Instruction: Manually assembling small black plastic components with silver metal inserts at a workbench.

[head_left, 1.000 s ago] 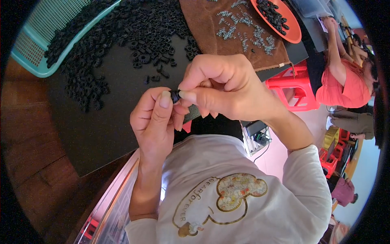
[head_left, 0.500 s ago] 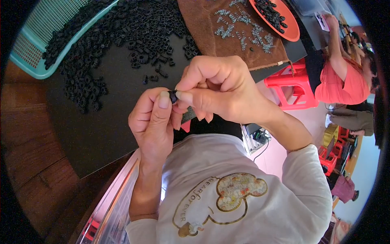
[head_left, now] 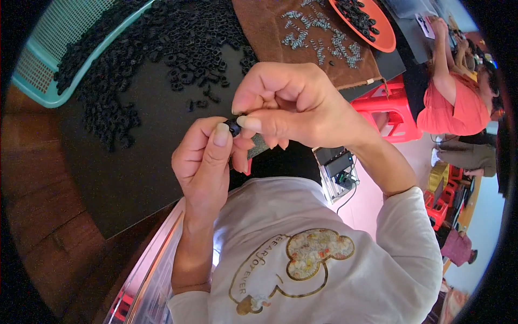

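A small rounded black plastic piece is held up over the near side of the dark table. My left hand pinches it between thumb and fingertips. From the right, my right hand presses its thumb tip against the same piece, its forefinger bent above. What lies between the right fingertips is mostly hidden. Beyond my hands, a large heap of similar black plastic pieces spreads over the table. Several loose ones lie just past my left hand.
A teal plastic basket lies at the far left, black pieces spilling from it. Small metal springs rest on a brown cloth. An orange plate holds more black pieces. Right of the table are a red stool and a seated person.
My right hand has risen slightly and its forefinger has drawn back from the piece, which now shows more. The left hand keeps its pinch almost in place.
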`<state>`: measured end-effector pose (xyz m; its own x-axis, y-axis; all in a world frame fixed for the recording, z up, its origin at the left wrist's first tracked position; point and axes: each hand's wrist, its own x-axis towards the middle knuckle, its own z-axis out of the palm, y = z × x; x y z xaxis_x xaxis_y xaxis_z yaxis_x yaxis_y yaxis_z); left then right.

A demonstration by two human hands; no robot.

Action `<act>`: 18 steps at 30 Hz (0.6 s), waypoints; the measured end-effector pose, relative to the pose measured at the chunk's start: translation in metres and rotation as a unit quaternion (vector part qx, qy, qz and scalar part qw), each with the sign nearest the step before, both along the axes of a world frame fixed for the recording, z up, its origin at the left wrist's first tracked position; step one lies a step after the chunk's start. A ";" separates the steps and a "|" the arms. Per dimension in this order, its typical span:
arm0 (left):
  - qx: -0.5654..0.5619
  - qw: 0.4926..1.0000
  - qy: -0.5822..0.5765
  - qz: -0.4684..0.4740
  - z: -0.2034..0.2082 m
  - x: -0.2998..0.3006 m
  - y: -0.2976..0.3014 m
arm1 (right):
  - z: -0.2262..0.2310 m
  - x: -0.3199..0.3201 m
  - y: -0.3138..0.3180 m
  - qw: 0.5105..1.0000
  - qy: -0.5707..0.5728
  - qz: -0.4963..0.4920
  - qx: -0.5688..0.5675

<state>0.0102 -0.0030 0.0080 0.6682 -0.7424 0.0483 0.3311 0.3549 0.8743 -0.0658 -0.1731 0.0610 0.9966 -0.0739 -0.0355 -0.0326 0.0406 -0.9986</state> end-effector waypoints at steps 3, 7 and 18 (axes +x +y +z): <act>0.032 0.999 -0.005 -0.018 0.001 0.000 0.003 | -0.001 0.000 -0.003 1.000 -0.006 0.011 -0.015; 0.038 0.998 -0.010 -0.042 0.001 0.000 0.004 | 0.000 0.001 -0.006 0.998 -0.013 0.054 0.015; 0.046 0.997 -0.008 -0.057 0.005 0.000 0.003 | -0.004 0.002 -0.008 0.990 -0.042 0.042 -0.131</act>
